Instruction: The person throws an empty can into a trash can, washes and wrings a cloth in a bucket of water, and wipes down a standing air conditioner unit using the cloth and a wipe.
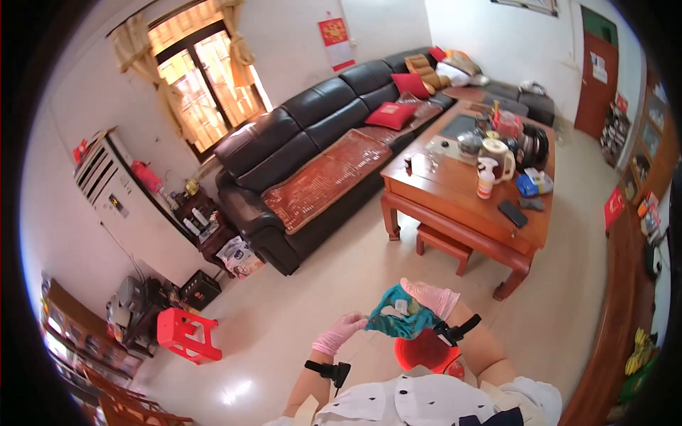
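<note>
While one red stool [186,335] stands on the floor at the left, one teal cloth [401,326] hangs in the air nearer the middle, held between two pink-gloved hands. The left hand [342,334] pinches the cloth's left end, fingertips drawn narrow on it; one black strap [341,373] circles that wrist. The cloth shows one white label [402,307], and the step in hand looks to be holding it spread; any next move calls for both grips to work together without straining the fabric. Just beyond its lower edge in view is one red bucket [405,361]. The right hand [433,298] grips the upper right edge, though I cannot tell how its hidden fingers lie; a second strap [446,334] is at that wrist. Farther right, one wooden table [447,182] bears one spray bottle [486,182], one dark phone [513,213] and one blue packet [534,182].
</note>
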Motion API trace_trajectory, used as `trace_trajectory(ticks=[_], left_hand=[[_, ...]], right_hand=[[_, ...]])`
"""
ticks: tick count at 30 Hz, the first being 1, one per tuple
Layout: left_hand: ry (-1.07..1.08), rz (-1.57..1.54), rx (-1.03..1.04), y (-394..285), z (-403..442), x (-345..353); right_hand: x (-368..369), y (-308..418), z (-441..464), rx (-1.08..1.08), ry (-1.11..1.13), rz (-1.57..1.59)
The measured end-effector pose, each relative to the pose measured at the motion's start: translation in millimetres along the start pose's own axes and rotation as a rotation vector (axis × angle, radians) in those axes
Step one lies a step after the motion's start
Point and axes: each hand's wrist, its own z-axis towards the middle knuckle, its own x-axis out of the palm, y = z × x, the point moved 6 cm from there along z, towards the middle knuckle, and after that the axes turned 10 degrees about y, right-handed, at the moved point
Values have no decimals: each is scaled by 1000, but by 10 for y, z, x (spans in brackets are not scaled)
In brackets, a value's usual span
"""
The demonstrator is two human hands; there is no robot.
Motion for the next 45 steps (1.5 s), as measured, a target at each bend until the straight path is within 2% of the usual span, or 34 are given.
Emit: trace_trajectory(ticks=[1,2,4,5,6,7,9,11,12,14,15,16,17,18,19,20,21,22,23,25,26,27,28,30,32,33,35,36,38,39,41,42,44,45], left_hand=[[-53,-109,17,92,-82,-194],[-103,-225,25,201,-268,-338],[23,-368,-200,212,-652,-693],[125,-208,-212,136,-734,-865],[236,-52,-217,106,-741,-930],[-47,103,105,-50,-676,-1075],[-352,267,434,-451,-609,-1190],[76,67,397,-961,-443,-921],[69,69,406,-1007,-376,-944],[61,-603,167,-800,-199,-1029],[167,-756,153,-455,-49,-1192],[166,-759,150,-494,15,-1253],[104,-845,267,-634,74,-1379],[39,-927,380,-711,154,-1502],[2,-846,452,-734,292,-1607],[10,-835,447,-695,379,-1709],[16,-791,391,-635,486,-1814],[39,-745,339,-586,633,-1888],[67,-836,246,-374,795,-1995],[64,-1034,232,-260,1022,-2145],[56,-848,267,85,1241,-2390],[-67,-1171,215,-71,1254,-2446],[-119,-1214,206,54,1369,-2606],[-126,-1092,279,157,1587,-2882],[-154,-990,249,64,1746,-3005],[-78,-984,244,34,1862,-2995],[21,-993,237,-140,2154,-2964],[97,-942,220,-284,2271,-2918],[193,-898,191,-501,2500,-2885],[258,-833,240,-644,2662,-2918],[349,-736,293,-964,2952,-2934],[366,-743,295,-1006,3141,-2935],[221,-323,136,-891,3486,-3001],[198,-384,147,-904,3620,-2921]], right_hand=[[102,62,5,48,-82,105],[280,226,-7,-42,5,181],[639,643,-88,-223,123,382],[835,873,-123,-321,172,496],[874,914,107,-276,271,495],[914,954,328,-229,369,487],[1114,1117,710,-164,444,364],[1175,1278,962,-122,477,289],[1088,1374,1083,-172,460,244],[778,1459,1398,-217,439,196],[398,1435,1617,-317,284,308],[11,1309,1832,-413,127,423],[-321,947,2131,-409,128,433],[-464,385,2459,-206,460,1123],[-521,6,2576,-89,395,964],[-391,-361,2552,119,298,659],[-227,-628,2551,289,259,514],[-47,-715,2530,323,233,526],[95,-649,2526,228,181,631],[-46,-996,2880,104,181,867],[-205,-1073,3049,-37,133,782],[-312,-977,3133,-234,189,818],[-473,-890,3165,-278,121,844],[-783,-594,3218,-224,-80,537],[-1028,-227,3274,-227,-158,536],[-1130,-57,3318,-190,-161,502],[-1223,157,3524,-210,-312,126],[-1295,241,3558,-200,-341,129],[-1170,332,3675,-158,11,-49],[-1256,270,3711,-153,-16,-42],[-1572,320,3677,-448,-258,166],[-1700,307,3618,-445,-276,163],[-1960,365,3194,-432,-586,88],[-2020,467,2996,-434,-602,98]])
